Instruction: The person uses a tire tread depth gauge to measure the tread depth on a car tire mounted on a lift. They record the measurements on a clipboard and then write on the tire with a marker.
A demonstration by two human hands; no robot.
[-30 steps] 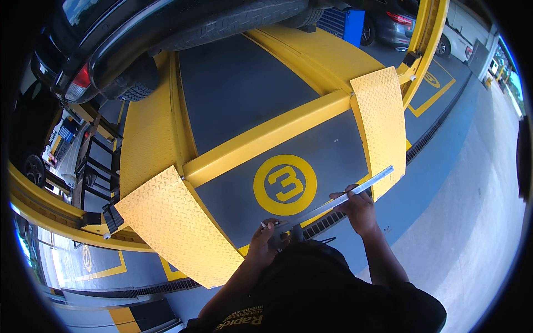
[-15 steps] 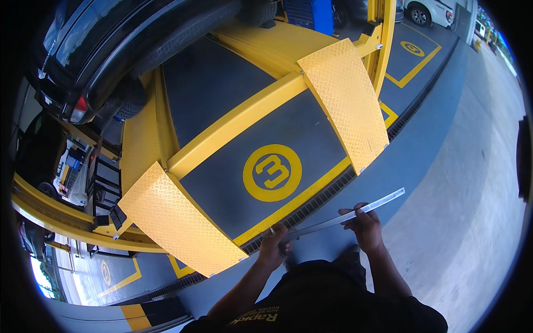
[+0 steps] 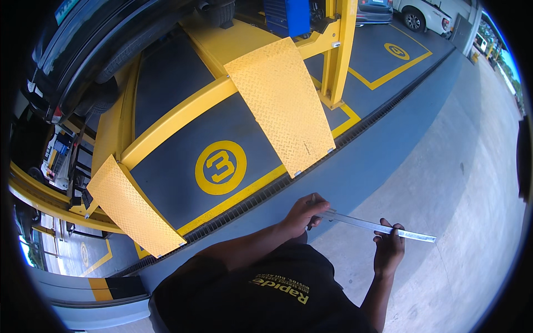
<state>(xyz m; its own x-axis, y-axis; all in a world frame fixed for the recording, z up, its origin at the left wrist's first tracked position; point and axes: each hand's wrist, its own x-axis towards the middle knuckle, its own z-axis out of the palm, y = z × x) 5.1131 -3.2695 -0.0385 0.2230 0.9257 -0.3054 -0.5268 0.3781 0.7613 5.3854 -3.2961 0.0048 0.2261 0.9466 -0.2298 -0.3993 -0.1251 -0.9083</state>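
Note:
A long, narrow, flat silver metal bar (image 3: pixel 361 223) runs across in front of me, its far-right end tilted slightly down. My left hand (image 3: pixel 304 215) is closed round the bar's left end, where small parts stick out beside the fingers. Something thin and dark, like a pen, shows at that hand too; its kind is unclear. My right hand (image 3: pixel 390 247) holds the bar nearer its right end, with fingers bent over it. The bar's right tip projects beyond this hand. Below both hands is my dark shirt (image 3: pixel 266 288).
A yellow vehicle lift with two tread-plate ramps, the right ramp (image 3: pixel 283 105) and left ramp (image 3: pixel 133 205), stands ahead. A dark vehicle (image 3: pixel 105 44) is on it. A floor drain grate (image 3: pixel 239 205) crosses before the ramps. A blue tool cabinet (image 3: pixel 286 16) stands behind.
My view has turned right, so the lift sits further left. Both hands and the bar have swung right; the bar's right end now points slightly down instead of up.

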